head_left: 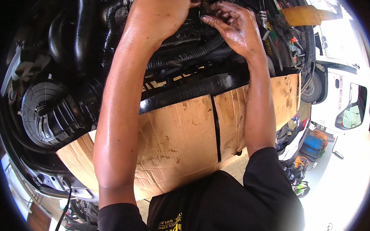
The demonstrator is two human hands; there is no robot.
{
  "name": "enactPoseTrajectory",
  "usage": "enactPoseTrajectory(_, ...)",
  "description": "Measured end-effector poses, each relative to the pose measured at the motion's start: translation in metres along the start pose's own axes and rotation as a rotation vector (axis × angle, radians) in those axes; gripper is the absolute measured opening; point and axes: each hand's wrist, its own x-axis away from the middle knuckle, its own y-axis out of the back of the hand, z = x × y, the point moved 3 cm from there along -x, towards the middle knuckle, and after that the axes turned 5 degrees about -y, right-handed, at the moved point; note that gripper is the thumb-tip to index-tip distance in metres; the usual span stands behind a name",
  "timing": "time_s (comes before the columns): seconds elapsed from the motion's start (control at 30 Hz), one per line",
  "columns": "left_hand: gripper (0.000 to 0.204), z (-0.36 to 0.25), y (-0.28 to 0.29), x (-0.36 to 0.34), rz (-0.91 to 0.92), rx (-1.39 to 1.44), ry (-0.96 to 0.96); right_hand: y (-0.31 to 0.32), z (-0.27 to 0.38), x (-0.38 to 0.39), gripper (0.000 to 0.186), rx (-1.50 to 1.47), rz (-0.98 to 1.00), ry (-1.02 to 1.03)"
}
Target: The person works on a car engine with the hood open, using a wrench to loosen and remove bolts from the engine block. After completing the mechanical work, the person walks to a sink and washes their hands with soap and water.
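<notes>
My left hand (166, 10) reaches into the dark engine bay at the top centre, closed, its fingertips largely hidden at a small dark part (199, 0) I cannot make out. Just right of it my right hand (235, 26) is open, fingers loosely curled and apart, thumb pointing toward the left hand. Both are greasy. Below them run a ribbed black hose (183, 58) and a black crossbar (184, 88). A stained cardboard sheet (177, 136) lies along the front edge, under my forearms.
A round black housing (38, 116) sits at the left, beside smooth hoses (81, 41). An amber plastic bottle (299, 15) is at the upper right. Beyond the bay stands a white vehicle (341, 150); assorted gear (310, 147) lies at the lower right.
</notes>
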Motion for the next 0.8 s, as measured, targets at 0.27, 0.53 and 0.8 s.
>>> enactPoseTrajectory(0.27, 0.031, 0.038, 0.002, -0.023, 0.014, 0.114, 0.065, -0.003, 0.01, 0.001, 0.024, 0.385, -0.155, 0.225)
enactPoseTrajectory(0.53, 0.033, -0.006, -0.007, -0.014, 0.041, -0.276, -0.184, -0.018, -0.007, -0.007, 0.015, -0.299, -0.008, -0.117)
enactPoseTrajectory(0.8, 0.032, 0.002, -0.015, -0.016, 0.052, -0.132, -0.032, -0.007, 0.012, 0.007, 0.018, 0.141, -0.157, -0.127)
